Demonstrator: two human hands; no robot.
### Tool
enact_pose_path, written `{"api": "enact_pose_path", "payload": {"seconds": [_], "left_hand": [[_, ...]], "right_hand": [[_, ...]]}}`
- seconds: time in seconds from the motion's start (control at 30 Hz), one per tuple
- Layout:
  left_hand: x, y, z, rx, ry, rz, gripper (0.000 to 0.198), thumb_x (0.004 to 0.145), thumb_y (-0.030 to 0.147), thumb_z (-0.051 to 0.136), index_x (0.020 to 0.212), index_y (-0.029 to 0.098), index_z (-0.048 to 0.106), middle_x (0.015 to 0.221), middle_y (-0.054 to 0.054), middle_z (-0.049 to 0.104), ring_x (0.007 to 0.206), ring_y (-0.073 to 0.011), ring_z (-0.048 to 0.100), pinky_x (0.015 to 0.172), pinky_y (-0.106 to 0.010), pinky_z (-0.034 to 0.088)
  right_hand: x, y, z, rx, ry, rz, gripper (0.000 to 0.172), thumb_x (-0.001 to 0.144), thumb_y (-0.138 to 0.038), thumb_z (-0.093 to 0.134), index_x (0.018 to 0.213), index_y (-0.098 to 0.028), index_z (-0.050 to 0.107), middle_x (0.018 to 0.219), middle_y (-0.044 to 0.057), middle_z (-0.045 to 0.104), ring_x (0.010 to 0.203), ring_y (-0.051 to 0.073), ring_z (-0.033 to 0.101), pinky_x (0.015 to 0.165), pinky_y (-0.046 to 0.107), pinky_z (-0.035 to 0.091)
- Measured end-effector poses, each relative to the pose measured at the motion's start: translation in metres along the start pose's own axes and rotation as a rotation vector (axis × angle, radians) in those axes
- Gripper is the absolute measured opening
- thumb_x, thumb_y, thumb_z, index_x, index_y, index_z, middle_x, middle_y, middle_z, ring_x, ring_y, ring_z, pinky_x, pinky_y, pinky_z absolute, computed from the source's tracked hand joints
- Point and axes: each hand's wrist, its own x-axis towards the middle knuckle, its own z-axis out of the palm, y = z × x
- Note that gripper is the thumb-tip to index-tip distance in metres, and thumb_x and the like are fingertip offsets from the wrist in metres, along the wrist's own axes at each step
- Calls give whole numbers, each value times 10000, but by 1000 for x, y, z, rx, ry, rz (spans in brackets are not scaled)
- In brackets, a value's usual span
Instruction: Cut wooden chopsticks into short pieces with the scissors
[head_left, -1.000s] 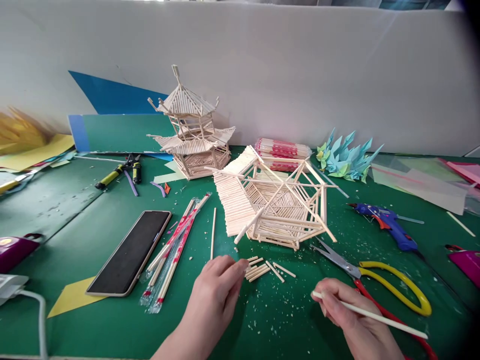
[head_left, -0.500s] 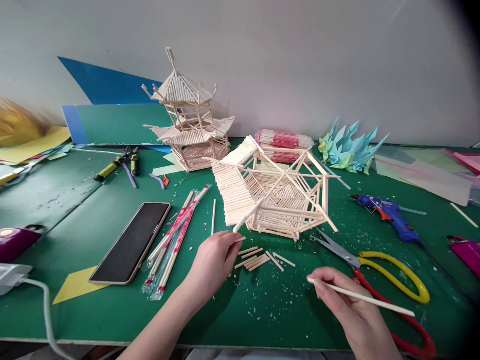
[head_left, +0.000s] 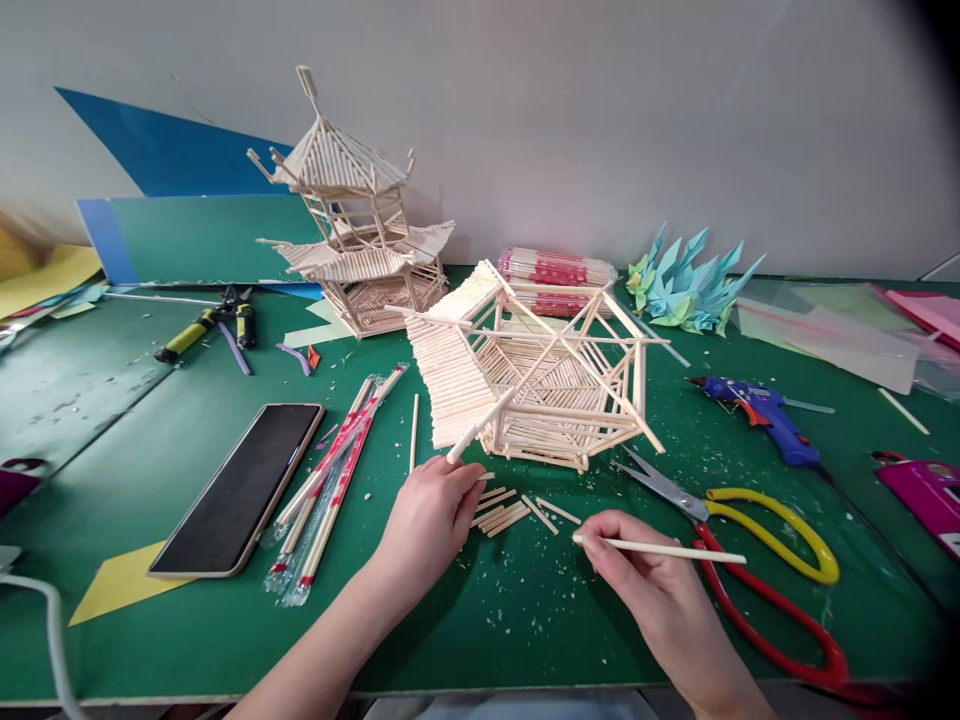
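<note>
My left hand [head_left: 427, 515] is closed in a pinch, with the pale tip of a short wooden stick [head_left: 487, 476] poking out past the fingers. It is just in front of a hexagonal frame of wooden sticks [head_left: 566, 345], one side of which is covered by a slatted roof panel [head_left: 454, 375]. Between thumb and fingers, my right hand [head_left: 649, 585] grips a longer wooden stick [head_left: 675, 549], which points right, above the scissors' handles. Several cut stick pieces [head_left: 504, 518] lie on the green table between the hands.
Scissors [head_left: 679, 497] with yellow and red handles lie open at right, near a blue glue gun [head_left: 765, 410]. Left are wrapped chopsticks [head_left: 341, 470], a phone [head_left: 240, 485] and pliers [head_left: 202, 325]. Behind stand a stick pagoda [head_left: 352, 220], a chopstick pack [head_left: 555, 268] and folded-paper leaves [head_left: 694, 285].
My right hand has moved left with its stick, closer to the cut pieces, and the stick lies more level. My left hand keeps its pinch. The whole view has shifted slightly.
</note>
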Motion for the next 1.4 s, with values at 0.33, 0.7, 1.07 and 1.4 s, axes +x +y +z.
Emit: {"api": "enact_pose_path", "payload": {"seconds": [0.33,0.7,1.07,1.4], "left_hand": [[-4,6,0,70,105,55,256,856,188,408,914,145,654,969,-142,588,883,-273,529,729,-416,428],[-44,57,20,-389,226,363,179,811,73,435,921,123,566,712,-87,617,593,-172,537,549,-282,464],[-47,52,8,-641,62,46,163,841,141,470,840,140,633,739,-68,632,667,-158,578,609,-226,444],[-20,51,-7,-1341,-624,-354,320,845,300,474,677,86,643,631,-67,650,572,-129,588,564,-220,408]], "right_hand": [[3,1,2,-1,-3,-16,252,833,-420,489,735,-195,549,597,-51,350,519,102,285,442,228,228],[-7,3,16,-28,-135,-82,382,878,-391,407,558,-184,441,595,-24,439,596,120,414,554,224,333],[-9,11,-2,151,164,-12,219,803,-418,551,837,-224,648,640,-20,541,599,111,452,548,199,366],[4,-23,-3,2,-174,-3,162,835,-241,492,897,-226,641,546,-56,541,547,78,489,510,151,392]]}}
